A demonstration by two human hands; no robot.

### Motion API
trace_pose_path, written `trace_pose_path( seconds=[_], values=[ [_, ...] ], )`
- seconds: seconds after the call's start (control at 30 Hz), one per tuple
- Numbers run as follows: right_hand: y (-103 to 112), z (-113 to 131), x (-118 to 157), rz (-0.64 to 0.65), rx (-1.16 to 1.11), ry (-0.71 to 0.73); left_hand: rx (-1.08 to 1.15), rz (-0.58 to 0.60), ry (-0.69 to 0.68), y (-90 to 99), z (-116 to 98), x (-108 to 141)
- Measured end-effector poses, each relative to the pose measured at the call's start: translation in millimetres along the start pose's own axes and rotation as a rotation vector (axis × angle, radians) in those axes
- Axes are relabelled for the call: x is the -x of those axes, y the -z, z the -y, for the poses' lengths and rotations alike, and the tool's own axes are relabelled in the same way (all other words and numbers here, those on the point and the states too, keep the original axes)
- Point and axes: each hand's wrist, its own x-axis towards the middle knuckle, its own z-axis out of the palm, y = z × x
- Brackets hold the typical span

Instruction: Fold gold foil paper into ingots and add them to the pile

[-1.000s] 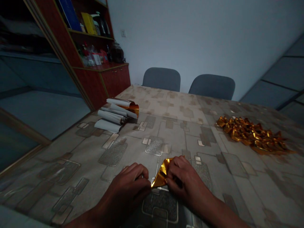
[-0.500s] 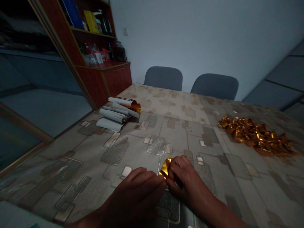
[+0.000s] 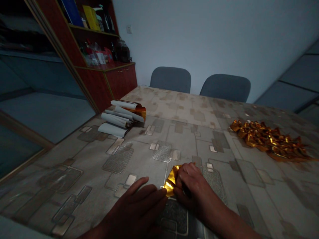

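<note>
A shiny piece of gold foil paper [image 3: 170, 182], partly folded, lies on the table in front of me. My right hand [image 3: 190, 184] has its fingers curled and pinched on the paper's right side, hiding that part. My left hand [image 3: 139, 205] lies low over the table with its fingers stretched out together and its thumb apart. Its fingertips are at the paper's lower left edge, touching or nearly so. To the far right sits a cluster of folded gold foil pieces [image 3: 271, 139]. At the left rests a stack of curled sheets [image 3: 119, 119], grey outside and gold inside.
A patterned cloth covers the table [image 3: 184, 132]. Two grey chairs [image 3: 170, 79] stand at its far side against the wall. A red-brown cabinet [image 3: 119, 81] with shelves of bottles and packages is at the back left, beside a glass-panelled frame [image 3: 62, 59].
My left hand has drawn back a little to the left and its thumb has spread. More of the gold foil paper shows between my hands. My right hand keeps its grip.
</note>
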Motion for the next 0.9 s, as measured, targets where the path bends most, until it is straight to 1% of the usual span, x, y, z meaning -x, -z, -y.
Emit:
trace_pose_path(
  seconds=[0.1,0.27,0.4,0.53,0.6,0.77,0.9],
  values=[
    [1,1,0,0.008,0.01,0.012,0.012,0.012,0.007,0.7,0,-2],
    [3,3,-1,0.01,0.004,0.007,0.005,0.084,0.031,-1.6,1,0],
    [1,2,-2,0.008,0.006,0.002,-0.067,0.064,0.039,-4.1,-1,10],
    [-3,-1,-1,-0.026,0.024,0.016,-0.122,0.077,0.047,-2.6,-1,15],
    [-3,-1,-1,-0.027,0.025,0.018,-0.12,0.073,0.035,-0.5,0,14],
    [4,5,-2,0.015,0.015,-0.007,-0.063,0.086,0.019,4.5,2,9],
    [6,7,-2,0.036,0.013,-0.014,-0.092,0.075,0.013,6.7,-1,5]
  ],
)
